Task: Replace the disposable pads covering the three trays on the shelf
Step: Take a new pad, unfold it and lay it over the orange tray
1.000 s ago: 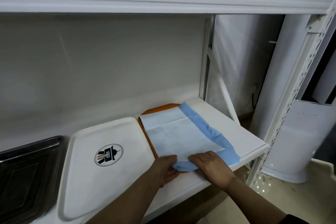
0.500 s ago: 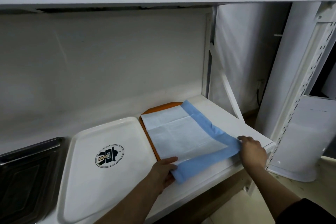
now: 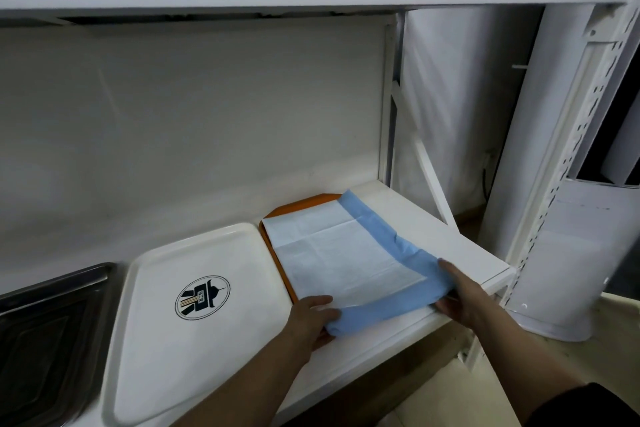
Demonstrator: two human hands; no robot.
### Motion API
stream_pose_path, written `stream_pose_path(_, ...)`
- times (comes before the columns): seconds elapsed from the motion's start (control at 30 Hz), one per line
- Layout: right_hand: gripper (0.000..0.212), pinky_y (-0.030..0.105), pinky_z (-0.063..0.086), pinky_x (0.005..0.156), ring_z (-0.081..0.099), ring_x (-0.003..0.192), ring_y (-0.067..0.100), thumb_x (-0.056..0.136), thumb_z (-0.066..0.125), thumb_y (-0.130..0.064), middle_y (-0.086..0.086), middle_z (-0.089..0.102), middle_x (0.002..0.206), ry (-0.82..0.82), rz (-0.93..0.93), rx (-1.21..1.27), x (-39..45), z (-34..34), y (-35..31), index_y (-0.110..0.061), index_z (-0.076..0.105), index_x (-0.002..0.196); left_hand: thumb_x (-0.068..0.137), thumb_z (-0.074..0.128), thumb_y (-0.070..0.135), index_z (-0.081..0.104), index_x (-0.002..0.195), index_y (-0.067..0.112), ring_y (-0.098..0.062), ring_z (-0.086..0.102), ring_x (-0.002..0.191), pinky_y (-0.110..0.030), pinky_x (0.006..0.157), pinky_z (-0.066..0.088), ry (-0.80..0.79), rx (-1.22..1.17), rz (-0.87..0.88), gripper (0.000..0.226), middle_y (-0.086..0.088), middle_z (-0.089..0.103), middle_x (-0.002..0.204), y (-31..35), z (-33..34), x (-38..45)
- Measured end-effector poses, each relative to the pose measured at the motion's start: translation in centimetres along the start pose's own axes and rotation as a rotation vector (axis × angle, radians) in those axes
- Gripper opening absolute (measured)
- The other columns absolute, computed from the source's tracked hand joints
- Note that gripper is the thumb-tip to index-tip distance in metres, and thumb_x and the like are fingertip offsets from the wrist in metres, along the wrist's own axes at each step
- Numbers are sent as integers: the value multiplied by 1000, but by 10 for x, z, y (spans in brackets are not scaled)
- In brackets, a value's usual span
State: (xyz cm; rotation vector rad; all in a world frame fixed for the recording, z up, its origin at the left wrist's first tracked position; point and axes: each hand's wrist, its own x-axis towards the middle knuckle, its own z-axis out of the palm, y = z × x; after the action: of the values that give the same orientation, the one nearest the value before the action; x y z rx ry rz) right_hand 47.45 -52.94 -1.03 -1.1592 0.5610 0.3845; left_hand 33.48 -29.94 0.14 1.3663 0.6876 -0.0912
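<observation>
The disposable pad (image 3: 343,253) covers nearly all of the orange tray (image 3: 277,253), leaving only a strip of rim at its left and far edges. The left hand (image 3: 313,317) hides the tray's near left corner, and its fingertips are tucked out of sight under the pad's blue border. The right hand (image 3: 462,296) conceals the pad's near right corner. The steel tray (image 3: 52,340) is cut off by the left edge. The white tray's (image 3: 194,329) round emblem (image 3: 202,297) is perhaps a building; its detail is too small to tell.
</observation>
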Motion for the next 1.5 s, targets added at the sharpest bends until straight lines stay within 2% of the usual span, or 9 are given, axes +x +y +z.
stream_pose_path(0.1, 35, 34, 58, 50, 56, 78, 24, 88, 65, -11, 12, 54, 90, -19, 15, -46, 0, 2, 0, -8, 45, 116, 84, 66, -3, 53, 126, 2, -20, 62, 79, -24, 61, 55, 9, 50, 20, 45, -12, 60, 92, -1, -2, 3)
stream_pose_path(0.17, 29, 34, 58, 56, 56, 79, 24, 90, 61, -9, 12, 56, 93, -8, -20, -31, 0, 7, -1, -8, 43, 114, 82, 68, -3, 54, 125, 1, -20, 62, 81, -26, 65, 56, 22, 67, 51, 45, -10, 59, 91, -2, -3, 5)
stream_pose_path(0.3, 41, 39, 42, 105, 48, 124, 33, 93, 59, -15, 19, 48, 137, 67, -76, 2, 5, 18, 0, -5, 43, 129, 82, 72, 10, 59, 122, 6, -19, 63, 90, -23, 71, 56, 107, 260, 176, 42, -9, 62, 107, -8, -10, 15)
stream_pose_path(0.47, 53, 40, 40, 107, 47, 127, 32, 91, 61, -8, 18, 46, 140, 123, -88, 84, 10, 26, -3, -1, 38, 138, 91, 60, 33, 64, 116, 25, -7, 58, 90, -16, 74, 44, 289, 709, 401, 27, 5, 66, 111, -8, -15, 11)
stream_pose_path(0.73, 54, 40, 41, 106, 47, 126, 33, 89, 59, -1, 20, 45, 140, 118, -155, 110, 19, 26, -3, 0, 38, 138, 96, 49, 38, 66, 108, 28, -9, 51, 101, -18, 73, 38, 443, 993, 617, 23, 4, 52, 109, -10, -19, 13)
stream_pose_path(0.97, 83, 48, 34, 107, 38, 132, 38, 84, 67, -2, 19, 33, 147, 81, -570, -570, 22, 12, -5, -16, 16, 149, 98, 44, 26, 63, 110, 22, -10, 57, 101, -19, 82, 43, 382, 1117, 728, 23, 4, 61, 112, -1, -19, 19)
stream_pose_path(1.13, 53, 45, 32, 103, 38, 132, 24, 85, 53, -46, 2, 42, 144, 89, -1135, -1458, 19, 6, 1, -26, 48, 135, 99, 41, 29, 61, 108, 25, -10, 62, 93, -25, 81, 49, 372, 1138, 688, 23, 6, 67, 104, -2, -19, 21)
stream_pose_path(1.3, 55, 33, 44, 93, 56, 115, 12, 92, 28, -64, -9, 63, 119, -333, -1527, -1658, 12, 22, 15, -29, 64, 116, 99, 41, 30, 61, 109, 26, -10, 62, 94, -21, 76, 45, 380, 1139, 675, 22, 7, 67, 105, 1, -19, 20)
stream_pose_path(1.5, 45, 27, 51, 78, 65, 91, 7, 98, 26, -50, -12, 68, 97, -269, -1694, -1660, 22, 25, 23, -29, 67, 101, 99, 40, 26, 58, 114, 24, -13, 63, 95, -20, 73, 42, 363, 1197, 646, 24, 4, 67, 107, 6, -19, 19)
